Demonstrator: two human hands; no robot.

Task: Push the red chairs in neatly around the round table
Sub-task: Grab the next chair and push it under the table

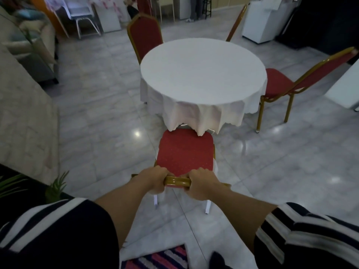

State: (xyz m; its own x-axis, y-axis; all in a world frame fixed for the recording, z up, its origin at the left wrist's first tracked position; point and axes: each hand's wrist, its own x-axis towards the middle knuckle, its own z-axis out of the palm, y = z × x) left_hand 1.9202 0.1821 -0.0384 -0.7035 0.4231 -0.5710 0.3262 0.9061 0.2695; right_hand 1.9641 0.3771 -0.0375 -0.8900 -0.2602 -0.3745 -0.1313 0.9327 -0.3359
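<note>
A round table (202, 72) under a white cloth stands in the middle of the room. The nearest red chair (185, 150) has a gold frame, and its seat front lies just under the hanging cloth. My left hand (155, 179) and my right hand (202, 184) both grip the top rail of its backrest. A second red chair (145, 33) stands at the far left with its seat tucked under the table. A third red chair (279, 84) sits at the right, angled, its seat partly outside the cloth. Only the back edge of a fourth chair (237, 22) shows at the far right.
A marble-faced counter (25, 121) runs along the left with green plants (56, 187) near me. White chairs (83, 16) and white cabinets (258, 22) line the back. A white unit (345, 90) stands at the right edge. A striped rug (157, 257) lies at my feet on the glossy tile floor.
</note>
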